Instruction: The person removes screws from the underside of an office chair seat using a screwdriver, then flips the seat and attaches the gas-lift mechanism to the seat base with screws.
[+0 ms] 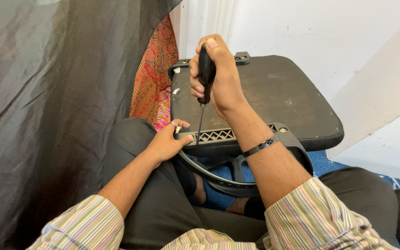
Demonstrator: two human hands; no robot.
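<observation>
Head view of a seated person working on an upturned chair seat (pixel 274 92), which rests across the lap with its dark underside facing up and its far edge near a white wall (pixel 311 28). The right hand (pixel 218 78) is wrapped in a closed fist around the black handle of a screwdriver (pixel 205 74), held nearly upright; its thin shaft runs down to the grey plastic frame (pixel 218 135) along the near edge of the seat, beside a lattice-patterned strip. The left hand (pixel 167 141) rests just beside the tip, thumb and forefinger pinched on a small white part (pixel 178 129) against the frame; what that part is cannot be told. A curved armrest bar (pixel 218 178) hangs below the seat between the knees. Judged risks: the blade tip stands very close to the left fingers (pixel 184 137), so a slip out of the screw head under downward pressure could drive it into them or gouge the plastic; the seat sits only on the thighs, so pushing may tip or slide it; a tilted shaft could strip the screw head. The dark cloth (pixel 47 102) at left and patterned fabric (pixel 156 69) lie apart from the work.
</observation>
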